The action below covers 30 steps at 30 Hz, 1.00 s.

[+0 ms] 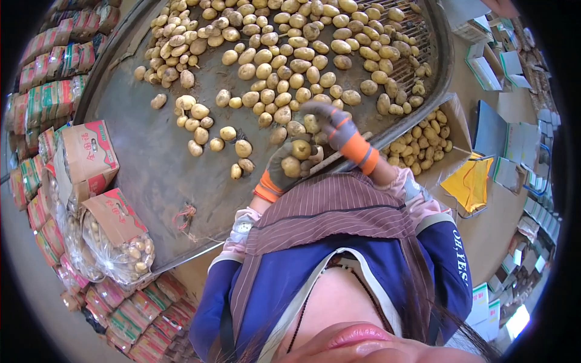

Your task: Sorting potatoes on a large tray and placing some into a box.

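Observation:
Many potatoes (299, 66) lie loose on a large dark sorting table (150, 181) in front of me. My left hand (279, 168), in a grey and orange work glove, is at the table's near edge and holds several potatoes (291, 166) in its palm. Just to the right and a little farther in is my right hand (338, 129), gloved the same way and blurred, over the potatoes near the edge. Its fingers are bent, and whether they hold a potato cannot be told. A cardboard box (458, 136) of potatoes stands below the table's right rim.
Cartons (88, 159) and clear plastic bags of potatoes (136, 254) stand at the table's left corner. Stacked packed cartons (54, 104) fill the far left. Metal bars (415, 34) form the table's right part. A yellow bag on a frame (467, 183) and open boxes (483, 68) are at right.

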Tool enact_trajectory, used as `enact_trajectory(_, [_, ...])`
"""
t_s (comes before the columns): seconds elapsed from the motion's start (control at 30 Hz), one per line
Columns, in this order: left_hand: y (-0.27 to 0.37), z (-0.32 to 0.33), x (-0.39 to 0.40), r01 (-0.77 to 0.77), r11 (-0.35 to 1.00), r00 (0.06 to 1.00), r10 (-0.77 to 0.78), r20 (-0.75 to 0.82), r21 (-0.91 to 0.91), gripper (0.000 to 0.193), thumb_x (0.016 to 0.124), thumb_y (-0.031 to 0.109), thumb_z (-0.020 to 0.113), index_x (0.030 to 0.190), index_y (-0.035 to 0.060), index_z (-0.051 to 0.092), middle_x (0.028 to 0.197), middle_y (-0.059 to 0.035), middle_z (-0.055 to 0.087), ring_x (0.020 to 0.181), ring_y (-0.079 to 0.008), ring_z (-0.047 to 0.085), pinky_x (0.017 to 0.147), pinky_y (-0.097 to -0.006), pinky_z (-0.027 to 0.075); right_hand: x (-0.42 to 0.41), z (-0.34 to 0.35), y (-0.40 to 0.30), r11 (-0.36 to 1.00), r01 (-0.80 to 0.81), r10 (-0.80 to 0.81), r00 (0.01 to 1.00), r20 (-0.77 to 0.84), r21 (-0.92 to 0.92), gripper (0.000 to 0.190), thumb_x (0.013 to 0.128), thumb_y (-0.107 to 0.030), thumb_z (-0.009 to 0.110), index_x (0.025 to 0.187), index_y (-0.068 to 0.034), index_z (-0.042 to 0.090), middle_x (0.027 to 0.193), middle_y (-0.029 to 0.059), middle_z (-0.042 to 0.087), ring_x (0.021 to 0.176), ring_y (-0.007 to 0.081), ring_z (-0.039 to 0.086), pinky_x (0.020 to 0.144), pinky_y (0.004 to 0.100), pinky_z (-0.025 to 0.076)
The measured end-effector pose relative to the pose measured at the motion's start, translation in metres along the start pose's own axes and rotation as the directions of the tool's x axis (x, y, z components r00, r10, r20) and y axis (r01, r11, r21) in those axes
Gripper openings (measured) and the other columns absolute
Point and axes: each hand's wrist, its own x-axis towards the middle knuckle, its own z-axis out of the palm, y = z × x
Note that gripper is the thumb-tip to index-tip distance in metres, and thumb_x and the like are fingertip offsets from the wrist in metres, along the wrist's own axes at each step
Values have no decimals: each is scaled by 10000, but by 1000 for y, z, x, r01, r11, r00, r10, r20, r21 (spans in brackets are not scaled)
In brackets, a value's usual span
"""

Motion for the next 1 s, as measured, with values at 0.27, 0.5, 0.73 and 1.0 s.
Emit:
enact_trajectory(0.27, [9,-26,-27,-102,970,991,119,68,-222,549,924,468,494,1287,57,449,1193,-125,521,834,-198,506,665,-302,448,6,-69,40,626,273,266,805,530,-730,230,771,-313,609,975,-251,697,1262,22,543,1267,254,418,1050,580,232])
enact_trajectory(0.5, [9,-20,-37,-229,911,973,226,-49,-342,571,912,506,496,1285,74,481,1118,-112,532,884,-203,515,718,-318,450,101,-69,37,856,52,-57,998,8,-514,266,827,-177,584,1081,-119,639,1076,134,630,1007,329,587,876,399,460])
enact_trajectory(0.73, [19,-30,-30,-211,882,973,231,-3,-421,602,926,535,436,1270,42,467,1122,-149,569,977,-283,548,816,-382,471,134,0,115,455,187,-104,982,156,-870,656,834,-443,564,1386,-142,377,1464,198,283,1345,387,270,1088,543,209])
enact_trajectory(1.0, [33,-27,-27,-292,863,955,283,-85,-413,577,923,527,439,1227,37,455,1038,-123,543,925,-271,540,775,-378,495,157,-21,39,843,69,99,955,279,-534,229,844,-260,576,1021,-134,647,1003,113,634,921,310,604,792,423,478])
